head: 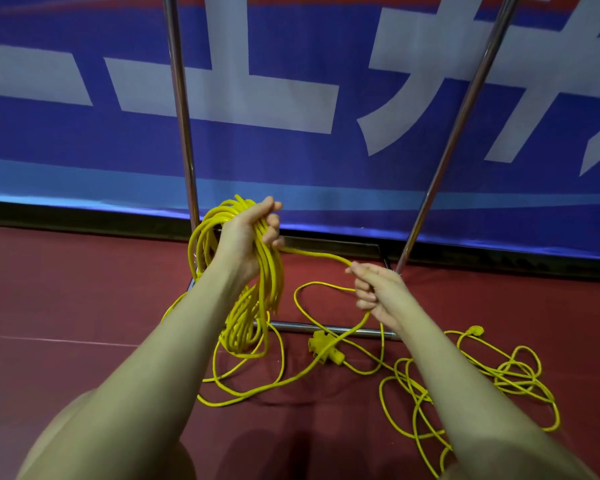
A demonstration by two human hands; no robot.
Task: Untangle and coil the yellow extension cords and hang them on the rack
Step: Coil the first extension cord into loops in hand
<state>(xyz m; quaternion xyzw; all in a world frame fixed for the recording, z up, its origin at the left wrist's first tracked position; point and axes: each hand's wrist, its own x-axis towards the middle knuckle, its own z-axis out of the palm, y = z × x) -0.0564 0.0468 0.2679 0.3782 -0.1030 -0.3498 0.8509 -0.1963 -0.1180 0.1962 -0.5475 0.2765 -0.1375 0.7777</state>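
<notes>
Many finished loops hang gathered in the left hand, gripped tight, while the right hand pinches the loose cord, feeding the next loop.

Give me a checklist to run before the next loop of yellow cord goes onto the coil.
1. Left hand grips the coil firmly: ok.
2. Right hand holds the feeding strand: ok.
3. Strand between the hands free of knots: ok.
4. Slack on the floor runs clear of the socket block: not ok, cord crosses it.
5. Loose pile at right untangled: not ok, loops overlap.
6. Rack has a free bar to hang on: cannot tell, its top is out of view.
</notes>
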